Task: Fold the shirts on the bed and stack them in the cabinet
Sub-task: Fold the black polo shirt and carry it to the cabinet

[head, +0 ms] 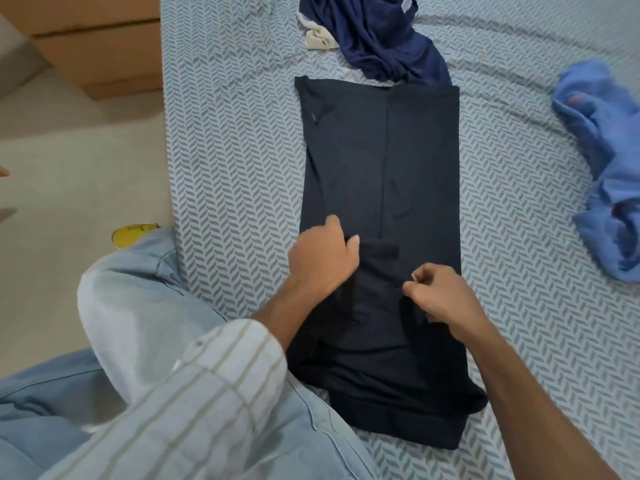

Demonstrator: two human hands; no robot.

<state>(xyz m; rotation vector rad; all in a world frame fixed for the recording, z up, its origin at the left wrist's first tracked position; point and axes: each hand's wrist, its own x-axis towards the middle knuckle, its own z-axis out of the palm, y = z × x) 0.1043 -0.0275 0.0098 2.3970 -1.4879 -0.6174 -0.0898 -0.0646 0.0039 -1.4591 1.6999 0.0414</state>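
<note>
A black shirt (381,161) lies flat on the bed (235,150), folded lengthwise into a long strip running away from me. My left hand (322,258) rests on its near-left part, fingers curled into a small fold of the cloth. My right hand (436,292) is just right of it, fingers curled and pinching the fabric near the middle. A crumpled navy shirt (381,39) sits beyond the far end of the black one. A crumpled light blue shirt (602,174) lies at the right edge of the view.
The bed has a blue and white chevron sheet. A brown wooden cabinet (93,43) stands on the floor at the upper left. My knee in light jeans (138,299) presses against the bed's left edge. A yellow object (133,232) lies on the floor beside it.
</note>
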